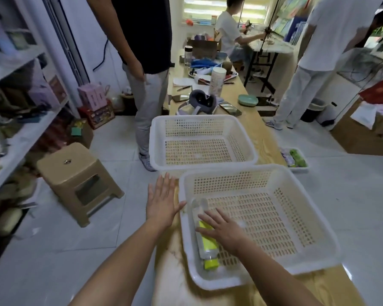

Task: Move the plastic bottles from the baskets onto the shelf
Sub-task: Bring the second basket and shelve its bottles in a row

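One clear yellow-capped plastic bottle [206, 241] under our spread right hand [224, 228], perhaps touched, cap toward wrist, two white perforated baskets [296, 208], left hand [161, 202] flat.

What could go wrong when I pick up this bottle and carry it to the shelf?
1. The bottle lies against the left wall of the near basket, and the right hand is only spread over it. A cramped grasp might slip.
2. The left hand is off the basket, so the basket could slide as the bottle lifts.
3. A stool stands between the table and the shelf and could be bumped.
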`<action>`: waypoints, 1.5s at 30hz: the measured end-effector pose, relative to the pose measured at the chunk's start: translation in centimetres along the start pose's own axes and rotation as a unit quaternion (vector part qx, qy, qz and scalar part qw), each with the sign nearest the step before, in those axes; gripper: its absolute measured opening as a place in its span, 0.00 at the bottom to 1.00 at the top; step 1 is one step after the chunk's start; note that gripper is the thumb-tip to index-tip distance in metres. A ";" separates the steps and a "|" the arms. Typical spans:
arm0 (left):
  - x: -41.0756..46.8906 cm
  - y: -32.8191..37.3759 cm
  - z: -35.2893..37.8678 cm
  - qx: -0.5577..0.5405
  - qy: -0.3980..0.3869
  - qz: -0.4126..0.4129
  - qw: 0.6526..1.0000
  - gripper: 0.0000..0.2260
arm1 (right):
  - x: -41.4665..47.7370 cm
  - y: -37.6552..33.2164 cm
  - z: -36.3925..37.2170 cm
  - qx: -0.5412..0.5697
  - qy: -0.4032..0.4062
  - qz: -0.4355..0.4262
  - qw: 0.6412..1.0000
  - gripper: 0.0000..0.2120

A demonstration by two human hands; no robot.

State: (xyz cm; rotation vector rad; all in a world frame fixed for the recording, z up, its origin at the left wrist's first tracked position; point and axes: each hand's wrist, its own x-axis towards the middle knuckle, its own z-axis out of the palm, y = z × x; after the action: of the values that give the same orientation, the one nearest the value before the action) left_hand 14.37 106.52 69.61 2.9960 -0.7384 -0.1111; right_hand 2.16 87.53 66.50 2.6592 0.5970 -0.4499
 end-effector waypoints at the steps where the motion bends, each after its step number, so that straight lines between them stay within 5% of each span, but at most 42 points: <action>1: 0.3 0.1 0.1 -0.001 -0.005 -0.004 1.000 0.44 | 0.4 0.3 0.2 0.001 0.002 -0.006 1.000 0.24; 6: 1.0 0.3 1.0 0.004 -0.026 -0.015 1.000 0.44 | 2.8 1.0 0.9 -0.008 0.060 -0.018 0.998 0.15; 9: 1.1 -0.2 1.3 -0.009 -0.025 -0.023 0.999 0.46 | 3.8 0.8 1.5 0.023 0.080 -0.002 0.997 0.24; 13: 0.6 -1.0 1.3 -0.001 -0.022 -0.023 0.999 0.50 | 3.9 0.7 1.5 0.046 0.087 0.018 0.995 0.24; 21: -0.7 -0.9 -1.8 0.018 -0.006 0.018 1.000 0.51 | -0.7 0.1 -0.1 0.234 0.101 0.236 0.938 0.23; 27: -2.7 1.5 -3.2 0.031 0.029 0.108 0.993 0.48 | -6.8 -0.4 -2.6 0.537 0.129 0.401 0.732 0.25; 30: -3.9 3.5 -4.0 0.050 0.069 0.144 0.986 0.37 | -10.5 -1.4 -3.6 0.618 0.197 0.439 0.622 0.29; 33: -5.2 6.1 -4.9 0.036 0.067 0.193 0.978 0.34 | -14.4 -2.7 -4.8 0.648 0.256 0.474 0.539 0.26; 39: -8.9 13.2 -6.3 0.028 0.085 0.312 0.946 0.35 | -22.5 -6.1 -5.9 0.682 0.396 0.531 0.310 0.23; 45: -13.9 19.9 -7.5 0.014 0.104 0.434 0.895 0.40 | -31.7 -11.0 -4.9 0.640 0.466 0.584 0.180 0.20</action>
State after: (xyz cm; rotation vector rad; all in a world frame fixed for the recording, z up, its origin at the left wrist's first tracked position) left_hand -6.49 95.65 79.24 2.3381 -1.9267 0.2553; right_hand -29.01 87.99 79.74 -1.1446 1.2381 -0.9039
